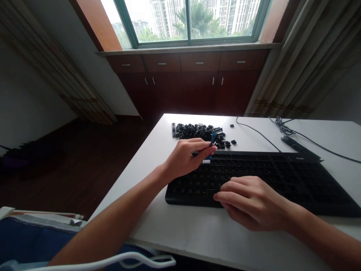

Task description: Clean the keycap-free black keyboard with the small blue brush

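Observation:
My left hand [186,158] pinches a blue plastic keycap puller [213,139] above the keyboard's upper left corner. The tool's lower end is partly hidden by my fingers, and a small white part [206,161] shows beneath it. A black computer keyboard [282,177] lies on the white table [169,233], its keys unlit. My right hand [251,203] rests on the keyboard's lower middle, fingers curved and holding nothing. Behind the keyboard lies a heap of loose black keycaps [194,131], just beyond my left hand.
A thin black cable [255,130] loops across the table's far side to a long black object [296,145]. Wooden cabinets [183,88] stand beyond the table beneath a window. A blue bag [31,237] and a white cord [113,259] lie at lower left.

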A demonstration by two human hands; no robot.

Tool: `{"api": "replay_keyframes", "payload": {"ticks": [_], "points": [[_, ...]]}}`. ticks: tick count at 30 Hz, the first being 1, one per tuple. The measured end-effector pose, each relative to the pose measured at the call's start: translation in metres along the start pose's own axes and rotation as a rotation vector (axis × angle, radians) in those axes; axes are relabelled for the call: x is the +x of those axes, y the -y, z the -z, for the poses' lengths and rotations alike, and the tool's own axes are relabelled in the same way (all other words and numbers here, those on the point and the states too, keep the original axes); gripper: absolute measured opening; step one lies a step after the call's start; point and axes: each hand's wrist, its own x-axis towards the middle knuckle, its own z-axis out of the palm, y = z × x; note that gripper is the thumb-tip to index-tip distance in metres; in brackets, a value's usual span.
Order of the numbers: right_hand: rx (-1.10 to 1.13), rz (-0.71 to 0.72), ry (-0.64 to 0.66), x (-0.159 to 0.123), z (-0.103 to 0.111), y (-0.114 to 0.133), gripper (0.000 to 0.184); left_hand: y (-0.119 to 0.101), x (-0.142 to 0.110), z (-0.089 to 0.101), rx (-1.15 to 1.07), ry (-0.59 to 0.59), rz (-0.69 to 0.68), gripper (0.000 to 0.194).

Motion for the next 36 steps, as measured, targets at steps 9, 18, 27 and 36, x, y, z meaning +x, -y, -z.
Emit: {"api": "replay_keyframes", "payload": {"ticks": [9,18,27,36], "points": [[-0.001,-0.003,0.015,0.0019,0.0006,0.0002,0.028,-0.0015,-0.0003,-0.0041,-0.045,0.031,0.014,0.023],[0.023,0.009,0.004,0.0028,0.0020,0.0024,0.031,0.0000,-0.0011,0.0011,-0.001,-0.059,0.054,0.027],[0.011,-0.011,0.001,0.0016,-0.0004,0.0030,0.032,0.0035,-0.0040,0.0006,-0.034,0.092,-0.051,0.027],[-0.003,-0.010,-0.009,0.0020,-0.0014,0.0028,0.032,0.0014,-0.0052,-0.0030,-0.087,-0.024,-0.039,0.026]]}}
